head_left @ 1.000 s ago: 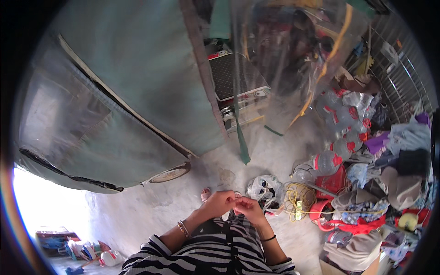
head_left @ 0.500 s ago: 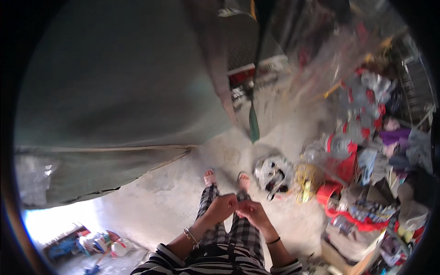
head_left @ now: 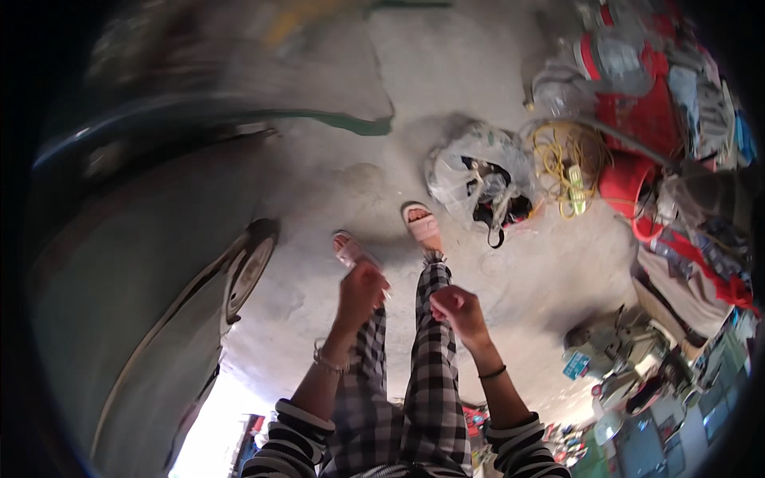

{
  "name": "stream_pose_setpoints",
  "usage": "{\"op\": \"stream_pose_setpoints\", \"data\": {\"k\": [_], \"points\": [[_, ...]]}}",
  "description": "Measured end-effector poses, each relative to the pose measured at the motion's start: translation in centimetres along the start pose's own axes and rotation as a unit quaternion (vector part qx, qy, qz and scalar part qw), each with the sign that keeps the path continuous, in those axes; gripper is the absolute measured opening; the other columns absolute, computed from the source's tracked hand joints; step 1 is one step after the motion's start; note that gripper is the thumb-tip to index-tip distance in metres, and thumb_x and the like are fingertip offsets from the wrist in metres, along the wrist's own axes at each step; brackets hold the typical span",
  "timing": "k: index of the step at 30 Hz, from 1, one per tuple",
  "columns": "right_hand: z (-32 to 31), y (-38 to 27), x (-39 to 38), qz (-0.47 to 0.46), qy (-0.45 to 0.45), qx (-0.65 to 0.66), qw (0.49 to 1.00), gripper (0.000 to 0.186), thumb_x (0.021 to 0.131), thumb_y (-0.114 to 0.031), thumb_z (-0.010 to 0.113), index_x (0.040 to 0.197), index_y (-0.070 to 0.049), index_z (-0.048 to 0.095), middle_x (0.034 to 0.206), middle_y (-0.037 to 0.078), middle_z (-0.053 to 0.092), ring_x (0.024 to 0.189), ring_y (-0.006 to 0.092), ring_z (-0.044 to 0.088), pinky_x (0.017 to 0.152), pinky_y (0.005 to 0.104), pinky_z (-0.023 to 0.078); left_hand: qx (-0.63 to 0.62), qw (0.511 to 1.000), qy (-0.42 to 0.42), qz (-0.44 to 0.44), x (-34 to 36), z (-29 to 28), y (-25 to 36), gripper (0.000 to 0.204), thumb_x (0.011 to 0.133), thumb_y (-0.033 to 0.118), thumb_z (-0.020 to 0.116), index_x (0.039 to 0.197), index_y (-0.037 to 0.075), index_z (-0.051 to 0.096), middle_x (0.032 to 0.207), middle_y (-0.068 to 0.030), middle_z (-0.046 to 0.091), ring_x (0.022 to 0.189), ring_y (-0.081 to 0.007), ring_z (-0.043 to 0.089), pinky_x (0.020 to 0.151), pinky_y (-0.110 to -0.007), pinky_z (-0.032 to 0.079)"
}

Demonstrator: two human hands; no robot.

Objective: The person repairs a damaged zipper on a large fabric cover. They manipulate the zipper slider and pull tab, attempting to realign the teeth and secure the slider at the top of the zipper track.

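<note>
My left hand (head_left: 362, 292) hangs in front of my legs, its fingers curled and slightly smeared by motion. A few inches to its right, my right hand (head_left: 460, 311) is closed in a loose fist. The two hands are apart, and nothing shows in either. Below them are my black-and-white checked trousers (head_left: 430, 358) and my pink sandals (head_left: 418, 219), one foot ahead of the other on the concrete floor (head_left: 319, 183). Closest ahead of my right hand is a clear plastic bag (head_left: 470, 163) with dark things inside.
At left stands a green vehicle (head_left: 143, 319) with a wheel (head_left: 251, 271). To the right lie a coil of yellow cord (head_left: 562, 159), a red bucket (head_left: 629, 187), large clear bottles (head_left: 613, 60) and heaped cloth. Assorted clutter (head_left: 629, 358) sits at lower right.
My hands have come apart from each other. My view has swung to the right and I have stepped, so the plastic bag is nearer and the vehicle's wheel has come into sight.
</note>
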State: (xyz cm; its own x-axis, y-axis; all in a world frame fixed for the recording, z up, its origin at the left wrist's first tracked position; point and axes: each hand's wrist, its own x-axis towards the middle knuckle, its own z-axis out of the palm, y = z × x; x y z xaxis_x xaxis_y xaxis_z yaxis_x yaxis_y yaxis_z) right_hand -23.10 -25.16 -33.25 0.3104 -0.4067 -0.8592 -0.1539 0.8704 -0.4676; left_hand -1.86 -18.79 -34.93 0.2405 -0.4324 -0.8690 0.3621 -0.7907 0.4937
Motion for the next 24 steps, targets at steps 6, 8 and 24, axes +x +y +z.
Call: {"op": "stream_pose_setpoints", "data": {"k": [6, 8, 24], "points": [[-11.8, 6.1, 12.7, -0.003, 0.177, -0.055, 0.983, 0.016, 0.093, -0.013, 0.061, 0.09, 0.003, 0.065, 0.075, 0.007, 0.066, 0.065, 0.0119, 0.06, 0.063, 0.0265, 0.051, 0.152, 0.988, -0.001, 0.018, 19.5, 2.6, -8.6, 0.018, 0.093, 0.018, 0.058, 0.081, 0.004, 0.057, 0.067, -0.0044, 0.06, 0.046, -0.0099, 0.053, 0.039, -0.022, 0.039], [-14.8, 7.1, 16.8, -0.083, 0.19, -0.044, 0.977, 0.017, 0.093, -0.012, 0.06, 0.09, 0.004, 0.065, 0.077, 0.008, 0.067, 0.067, 0.0124, 0.062, 0.063, 0.0266, 0.053, 0.284, 0.932, 0.015, 0.226, 25.5, 3.1, -12.4, 0.017, 0.089, 0.018, 0.06, 0.078, 0.005, 0.058, 0.07, -0.0066, 0.06, 0.055, -0.0161, 0.056, 0.047, -0.029, 0.044], [-12.5, 12.0, 32.2, -0.274, 0.103, -0.455, 0.841, 0.053, 0.093, -0.038, 0.062, 0.135, -0.007, 0.051, 0.134, 0.026, 0.051, 0.11, 0.0423, 0.059, 0.09, 0.0452, 0.052, 0.672, 0.555, 0.1, 0.48, 44.4, -1.9, -27.0, 0.011, 0.082, 0.017, 0.06, 0.087, 0.007, 0.059, 0.083, -0.0138, 0.058, 0.082, -0.0302, 0.058, 0.075, -0.045, 0.046]]}}
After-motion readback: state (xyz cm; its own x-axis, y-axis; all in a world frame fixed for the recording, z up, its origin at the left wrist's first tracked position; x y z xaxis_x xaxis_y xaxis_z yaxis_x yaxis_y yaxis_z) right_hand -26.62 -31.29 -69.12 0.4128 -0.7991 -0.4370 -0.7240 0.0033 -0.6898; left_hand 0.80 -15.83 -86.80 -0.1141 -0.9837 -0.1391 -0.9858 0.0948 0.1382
